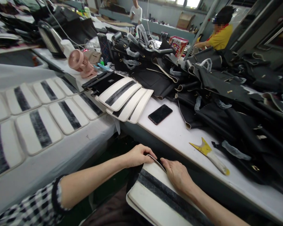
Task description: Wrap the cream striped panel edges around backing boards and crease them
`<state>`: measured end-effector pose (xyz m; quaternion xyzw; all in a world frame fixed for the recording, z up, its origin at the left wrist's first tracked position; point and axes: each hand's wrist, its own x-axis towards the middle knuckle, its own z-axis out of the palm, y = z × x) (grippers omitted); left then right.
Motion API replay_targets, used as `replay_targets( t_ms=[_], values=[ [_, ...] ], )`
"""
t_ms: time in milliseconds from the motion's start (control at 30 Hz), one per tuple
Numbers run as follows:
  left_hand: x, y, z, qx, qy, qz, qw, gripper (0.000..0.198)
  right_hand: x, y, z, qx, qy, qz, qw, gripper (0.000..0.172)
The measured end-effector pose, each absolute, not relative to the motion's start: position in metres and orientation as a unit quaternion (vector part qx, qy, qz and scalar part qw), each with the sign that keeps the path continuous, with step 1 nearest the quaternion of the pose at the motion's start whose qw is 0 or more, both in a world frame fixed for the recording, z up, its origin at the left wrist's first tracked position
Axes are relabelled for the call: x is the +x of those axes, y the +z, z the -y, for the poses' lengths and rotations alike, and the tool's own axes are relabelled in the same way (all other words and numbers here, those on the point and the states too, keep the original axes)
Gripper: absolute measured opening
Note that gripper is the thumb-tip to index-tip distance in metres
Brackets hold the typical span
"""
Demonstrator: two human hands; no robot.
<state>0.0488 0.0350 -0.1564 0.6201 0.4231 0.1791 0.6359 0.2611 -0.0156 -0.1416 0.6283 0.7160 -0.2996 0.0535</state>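
A white panel with a black stripe (153, 199) lies over my lap, slanting down to the lower right. It looks layered, and a dark sheet shows along its left side. My left hand (141, 156) is closed on the panel's far edge at the corner, thumb and fingers pinching it. Just right of it, my right hand (176, 172) pinches the same edge, with the thumb and fingertips close to the left hand's. The lower part of the panel runs out of view. On the bench beyond the hands is a fanned stack of similar striped panels (138, 106).
Rows of striped panels (69, 116) cover the left table. Along the bench lie a phone (160, 114), a yellow-ended scraper-like tool (209, 155) and heaped black leather bag pieces (226, 94). A pink fan (79, 62) and a kettle (50, 39) stand farther back. Two people are in the background.
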Motion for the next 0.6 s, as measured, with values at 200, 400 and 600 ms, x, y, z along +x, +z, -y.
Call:
replay_targets(
  t_ms=[200, 400, 600],
  values=[
    [0.047, -0.161, -0.035, 0.628, 0.191, -0.428, 0.622, 0.024, 0.249, -0.142, 0.007, 0.601, -0.297, -0.74, 0.06, 0.061],
    [0.033, -0.161, -0.043, 0.563, 0.139, -0.382, 0.719, 0.04, 0.239, -0.145, -0.002, 0.556, -0.317, -0.767, 0.038, 0.054],
    [0.031, -0.197, -0.032, 0.445, 0.085, -0.476, 0.754, 0.071, 0.235, -0.146, -0.008, 0.545, -0.352, -0.76, 0.028, 0.057]
  ],
)
